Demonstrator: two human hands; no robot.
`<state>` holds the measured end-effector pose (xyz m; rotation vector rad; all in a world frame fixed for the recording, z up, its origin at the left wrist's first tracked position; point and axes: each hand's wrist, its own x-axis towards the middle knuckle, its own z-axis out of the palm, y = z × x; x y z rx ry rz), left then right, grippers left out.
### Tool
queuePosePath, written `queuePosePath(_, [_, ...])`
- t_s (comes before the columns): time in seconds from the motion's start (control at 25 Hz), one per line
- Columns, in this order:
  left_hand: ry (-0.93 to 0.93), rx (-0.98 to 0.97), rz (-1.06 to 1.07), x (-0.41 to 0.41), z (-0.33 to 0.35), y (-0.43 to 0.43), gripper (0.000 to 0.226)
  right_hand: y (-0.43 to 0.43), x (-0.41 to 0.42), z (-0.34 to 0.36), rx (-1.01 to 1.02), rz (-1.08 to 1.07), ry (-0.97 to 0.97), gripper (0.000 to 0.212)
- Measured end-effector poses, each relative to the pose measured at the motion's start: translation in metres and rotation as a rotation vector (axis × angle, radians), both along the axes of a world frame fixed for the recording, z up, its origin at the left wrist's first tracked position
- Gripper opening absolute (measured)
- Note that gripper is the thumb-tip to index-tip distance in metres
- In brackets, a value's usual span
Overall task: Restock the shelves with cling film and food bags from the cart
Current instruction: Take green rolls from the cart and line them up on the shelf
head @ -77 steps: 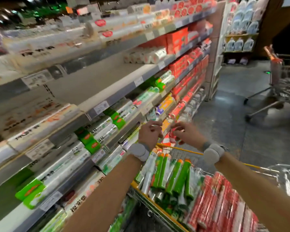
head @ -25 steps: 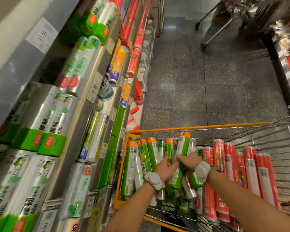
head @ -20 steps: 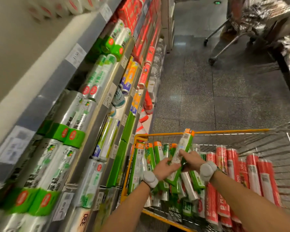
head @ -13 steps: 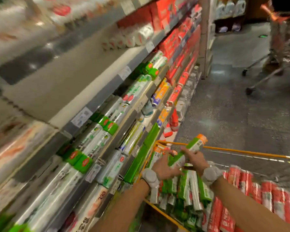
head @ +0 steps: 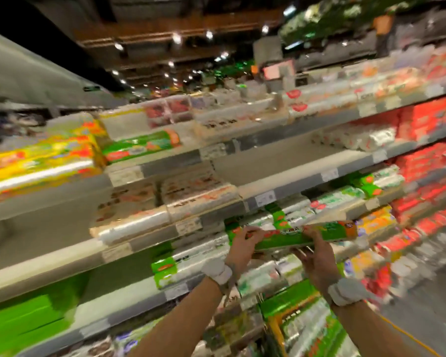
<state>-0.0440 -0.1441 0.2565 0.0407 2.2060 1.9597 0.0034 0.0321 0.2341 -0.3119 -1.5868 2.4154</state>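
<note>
Holding the green roll (head: 304, 237) clasped by left grip (head: 242, 244) and right grip (head: 317, 257), we likely next need the bare shelf (head: 281, 163) at twelve o'clock.

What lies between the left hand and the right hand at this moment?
In the head view, the middle of the green roll lies there; the left hand and the right hand each hold it.

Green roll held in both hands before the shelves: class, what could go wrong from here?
1. The left hand and right hand grip the green roll towards one end; its free orange end could knock the shelved rolls behind it.
2. Heavy blur suggests quick movement, so the roll might slip and drop towards the cart below.
</note>
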Motion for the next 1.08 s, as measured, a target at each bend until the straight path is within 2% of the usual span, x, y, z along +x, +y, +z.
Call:
queuePosePath(0.08, [0.043,0.091,0.106,0.0,0.033,-0.033,0.005,-0.029,-0.011,0.035,-0.081,0.079,0.052,0.039])
queuePosePath(0.16, [0.098,0.174,0.192,0.01,0.064,-0.07,0.008,-0.064,-0.021,0.067,-0.137,0.145,0.095,0.044])
queuePosePath(0.32, [0.228,0.265,0.265,0.028,0.113,-0.125,0.026,-0.12,-0.04,0.107,-0.301,0.27,0.143,0.021])
queuePosePath(0.4, [0.27,0.257,0.264,0.035,0.136,-0.146,0.035,-0.148,-0.048,0.124,-0.36,0.292,0.179,0.02])
queuePosePath(0.48, [0.284,0.233,0.262,0.036,0.154,-0.17,0.028,-0.176,-0.054,0.143,-0.33,0.274,0.195,0.022])
queuePosePath(0.56, [0.325,0.255,0.296,0.032,0.171,-0.195,0.016,-0.2,-0.056,0.164,-0.132,0.306,0.215,0.025])
queuePosePath(0.64, [0.361,0.308,0.358,0.026,0.189,-0.215,0.008,-0.211,-0.049,0.191,0.203,0.364,0.178,0.039])
queuePosePath(0.72, [0.419,0.259,0.394,0.018,0.205,-0.24,0.005,-0.224,-0.045,0.213,0.528,0.345,0.183,0.05])
queuePosePath(0.8, [0.474,0.164,0.392,0.011,0.218,-0.261,0.004,-0.237,-0.045,0.232,0.833,0.183,0.315,0.041])
queuePosePath(0.88, [0.487,0.127,0.391,0.006,0.225,-0.278,0.007,-0.247,-0.051,0.248,1.235,-0.055,0.552,0.025])
queuePosePath(0.92, [0.479,0.129,0.39,0.003,0.226,-0.283,0.007,-0.25,-0.055,0.256,1.412,-0.104,0.679,0.023])
queuePosePath(1.0, [0.465,0.154,0.398,0.0,0.227,-0.295,0.006,-0.254,-0.07,0.27,1.655,-0.01,0.824,0.03])
queuePosePath(1.08, [0.464,0.179,0.404,-0.005,0.231,-0.303,0.005,-0.258,-0.086,0.281,1.771,0.122,0.829,0.038])
